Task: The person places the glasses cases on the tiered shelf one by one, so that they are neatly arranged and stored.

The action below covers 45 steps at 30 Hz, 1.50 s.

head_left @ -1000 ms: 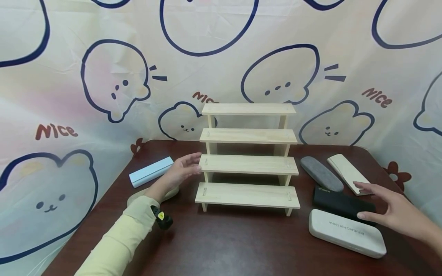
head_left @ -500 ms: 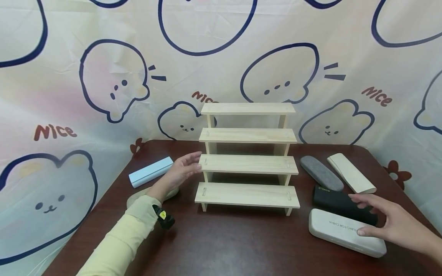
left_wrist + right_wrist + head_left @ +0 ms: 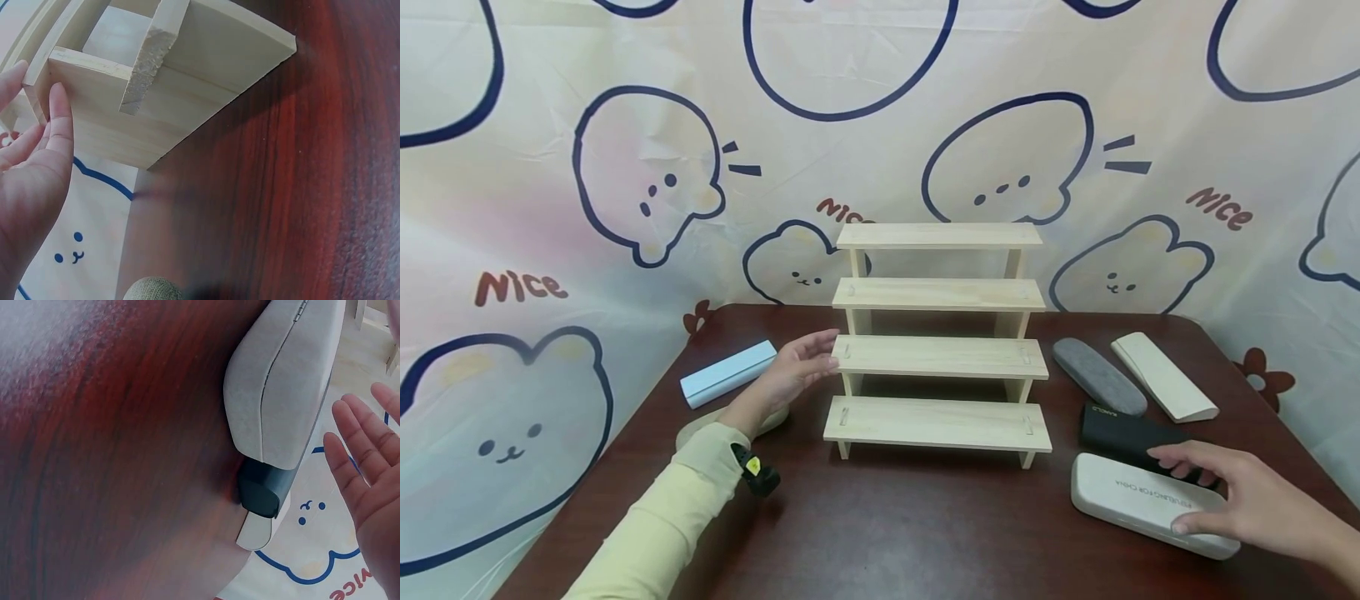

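Observation:
A pale wooden stepped stand (image 3: 940,357) with several shelves stands mid-table. My left hand (image 3: 786,375) is at the left end of its second-lowest shelf. In the left wrist view, thumb and fingers (image 3: 60,109) lie on either side of that board's end, pinching it. At the right, my right hand (image 3: 1247,500) hovers over a light grey hard glasses case (image 3: 1131,493) with printed lettering. Its fingers are spread and loosely bent; in the right wrist view they are apart from the case (image 3: 281,394). Behind lies a black glasses case (image 3: 1116,433), partly hidden by the hand.
Further back on the right are a grey fabric-look case (image 3: 1097,377) and a cream flat case (image 3: 1165,377). On the left lies a light blue box-shaped case (image 3: 727,375). A beige rounded case (image 3: 772,422) is partly covered by the left forearm. A printed cloth surrounds the table.
My right hand has come down and toward the front, from beside the cream and black cases to over the light grey one. The left hand stays at the shelf end.

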Available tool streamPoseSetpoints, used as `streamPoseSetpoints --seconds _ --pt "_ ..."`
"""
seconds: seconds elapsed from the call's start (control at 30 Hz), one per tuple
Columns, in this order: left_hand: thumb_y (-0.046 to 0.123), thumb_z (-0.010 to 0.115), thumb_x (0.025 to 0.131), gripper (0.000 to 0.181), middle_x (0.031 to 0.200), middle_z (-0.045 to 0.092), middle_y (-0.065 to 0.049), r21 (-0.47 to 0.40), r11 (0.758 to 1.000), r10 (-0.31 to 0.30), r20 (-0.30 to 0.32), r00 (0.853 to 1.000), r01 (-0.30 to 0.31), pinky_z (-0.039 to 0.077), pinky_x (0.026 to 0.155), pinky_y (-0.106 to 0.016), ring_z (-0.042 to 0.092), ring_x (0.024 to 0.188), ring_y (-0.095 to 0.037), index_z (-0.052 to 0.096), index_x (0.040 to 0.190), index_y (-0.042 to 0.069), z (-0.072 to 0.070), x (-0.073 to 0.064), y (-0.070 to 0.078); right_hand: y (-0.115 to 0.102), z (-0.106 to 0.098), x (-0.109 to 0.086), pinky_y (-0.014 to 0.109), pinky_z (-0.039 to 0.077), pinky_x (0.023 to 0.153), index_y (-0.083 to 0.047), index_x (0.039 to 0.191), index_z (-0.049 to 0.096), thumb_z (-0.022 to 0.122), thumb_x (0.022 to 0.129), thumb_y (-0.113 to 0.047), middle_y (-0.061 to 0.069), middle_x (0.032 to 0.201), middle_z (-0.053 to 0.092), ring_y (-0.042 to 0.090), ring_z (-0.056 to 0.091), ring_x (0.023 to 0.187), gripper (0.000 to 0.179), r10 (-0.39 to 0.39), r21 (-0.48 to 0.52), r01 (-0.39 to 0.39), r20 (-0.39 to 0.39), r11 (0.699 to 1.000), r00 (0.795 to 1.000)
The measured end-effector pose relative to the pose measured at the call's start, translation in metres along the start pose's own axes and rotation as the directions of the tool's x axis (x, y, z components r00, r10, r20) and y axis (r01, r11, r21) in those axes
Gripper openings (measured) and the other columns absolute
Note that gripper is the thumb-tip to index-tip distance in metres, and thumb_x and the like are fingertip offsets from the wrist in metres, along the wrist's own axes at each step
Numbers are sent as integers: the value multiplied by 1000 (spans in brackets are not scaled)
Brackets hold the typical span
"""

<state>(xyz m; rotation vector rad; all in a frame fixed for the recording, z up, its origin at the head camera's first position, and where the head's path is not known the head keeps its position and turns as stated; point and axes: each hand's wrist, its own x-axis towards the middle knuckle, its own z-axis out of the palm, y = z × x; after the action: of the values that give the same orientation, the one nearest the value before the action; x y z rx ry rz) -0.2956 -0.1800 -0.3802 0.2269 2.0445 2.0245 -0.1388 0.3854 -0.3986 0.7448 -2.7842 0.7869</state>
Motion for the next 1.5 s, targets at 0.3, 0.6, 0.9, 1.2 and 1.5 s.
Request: streamPoseSetpoints --seconds 0.3,0.6,0.9,1.2,1.5 --pt "14 69 92 65 145 42 -16 0 1000 6 10 1000 -6 36 108 -45 50 125 -29 37 148 7 -2 2 -2 3 2 2 22 49 67 -14 122 64 89 65 -32 -9 109 66 2 58 95 64 -14 -7 14 76 1000 997" --pt "12 69 91 64 145 42 -15 -9 1000 0 5 1000 0 35 108 -44 50 125 -29 38 148 7 -2 2 -2 6 5 3 21 51 71 -12 123 63 85 64 -45 -3 113 66 4 59 99 70 -37 -54 43 107 998 994" --pt "12 69 91 64 144 43 -16 -12 1000 4 13 1000 -4 36 108 -44 50 125 -29 38 147 7 -2 1 -1 6 10 6 22 52 71 -13 122 63 81 64 -55 -4 113 64 2 57 98 74 -2 -93 15 140 996 990" --pt "11 69 91 63 142 44 -15 -16 1000 1 11 1000 -1 37 107 -43 50 124 -29 39 147 7 -1 0 -1 6 14 7 22 51 69 -15 123 63 80 64 -60 -6 112 64 1 56 94 76 2 -156 22 150 987 989" --pt "18 70 91 67 145 43 -13 17 1000 1 19 1000 -1 35 108 -41 50 126 -28 37 148 8 -3 0 -1 3 15 10 22 50 68 -15 121 65 78 67 -60 -7 111 63 1 55 93 71 12 -187 18 158 982 987"
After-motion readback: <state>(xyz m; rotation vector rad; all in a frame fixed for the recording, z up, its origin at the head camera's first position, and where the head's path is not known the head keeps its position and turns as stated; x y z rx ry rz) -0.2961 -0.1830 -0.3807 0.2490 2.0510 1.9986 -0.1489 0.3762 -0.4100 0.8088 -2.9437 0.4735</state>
